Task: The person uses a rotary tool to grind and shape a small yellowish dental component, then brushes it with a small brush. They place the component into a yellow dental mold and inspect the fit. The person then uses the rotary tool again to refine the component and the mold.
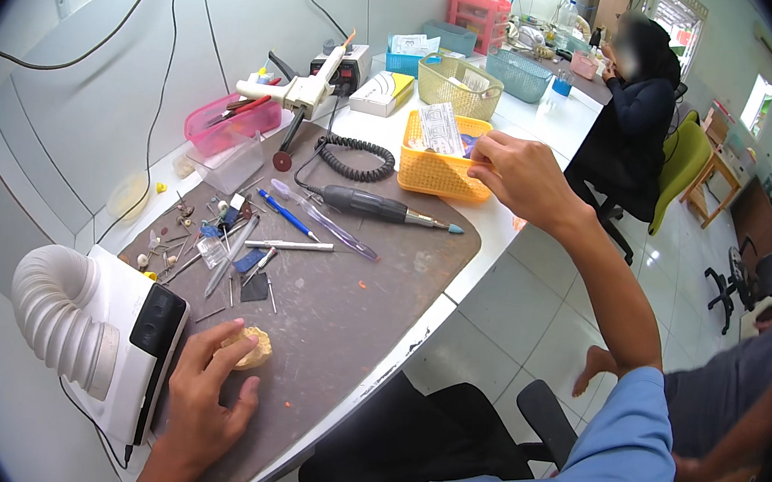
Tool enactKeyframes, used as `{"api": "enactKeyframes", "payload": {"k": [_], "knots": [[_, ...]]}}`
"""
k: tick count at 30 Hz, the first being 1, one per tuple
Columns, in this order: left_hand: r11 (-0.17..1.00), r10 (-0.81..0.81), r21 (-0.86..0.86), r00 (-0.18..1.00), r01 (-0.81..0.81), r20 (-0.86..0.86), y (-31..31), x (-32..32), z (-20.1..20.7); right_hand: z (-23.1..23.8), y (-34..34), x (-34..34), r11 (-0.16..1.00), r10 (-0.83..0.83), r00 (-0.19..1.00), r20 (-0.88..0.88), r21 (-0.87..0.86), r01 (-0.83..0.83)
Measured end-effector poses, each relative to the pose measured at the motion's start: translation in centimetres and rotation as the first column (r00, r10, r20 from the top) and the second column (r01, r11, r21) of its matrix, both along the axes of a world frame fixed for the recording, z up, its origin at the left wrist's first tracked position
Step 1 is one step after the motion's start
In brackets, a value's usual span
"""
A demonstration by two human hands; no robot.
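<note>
On the brown mat [372, 287], a small pale-yellow dental cast [252, 349] lies near the front edge. My left hand [209, 382] is beside it, fingers stretched over its left side and seeming to touch it, thumb apart. Across the bench, my right hand [526, 176] is closed at the right rim of a yellow plastic basket [445, 174], fingertips curled against it. Printed packets [441, 129] and a purple item stick up from that basket. A handpiece [366, 205] with a blue-green tip and coiled cord lies in front of it.
Pens [287, 215], burs and small tools [243, 259] litter the mat. A white dust extractor [127, 336] with a ribbed hose stands left. Behind are a pink basket [253, 119], a cream basket [432, 72] and a box [383, 93]. One person [640, 108] sits far right; another stands near right.
</note>
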State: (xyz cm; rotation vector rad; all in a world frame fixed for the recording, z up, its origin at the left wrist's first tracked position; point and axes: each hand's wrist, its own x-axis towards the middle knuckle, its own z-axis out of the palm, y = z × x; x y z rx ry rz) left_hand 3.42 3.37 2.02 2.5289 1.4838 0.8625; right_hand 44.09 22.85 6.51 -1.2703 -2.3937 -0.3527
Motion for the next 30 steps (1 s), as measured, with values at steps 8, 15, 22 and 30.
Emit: {"api": "enactKeyframes", "payload": {"k": [8,15,22,30], "knots": [[0.966,0.196,-0.183,0.978,-0.181,0.070,-1.4,0.7,1.3,-2.8,-0.7,-3.2,0.968,0.180,0.982,-0.053,0.187,-0.167],[0.979,0.193,-0.057,0.978,-0.197,-0.078,-1.2,1.6,1.6,-4.1,0.7,-7.8,0.914,0.265,0.961,-0.080,-0.297,-0.277],[0.978,-0.092,0.159,0.967,0.133,-0.239,-2.3,3.2,1.3,-0.9,-1.2,-9.5,0.565,0.079,0.874,-0.479,-0.701,-0.435],[0.927,-0.350,0.136,0.937,0.349,-0.016,2.2,10.6,-0.1,1.2,-8.2,-5.9,0.382,-0.263,0.271,-0.926,-0.358,-0.852]]}}
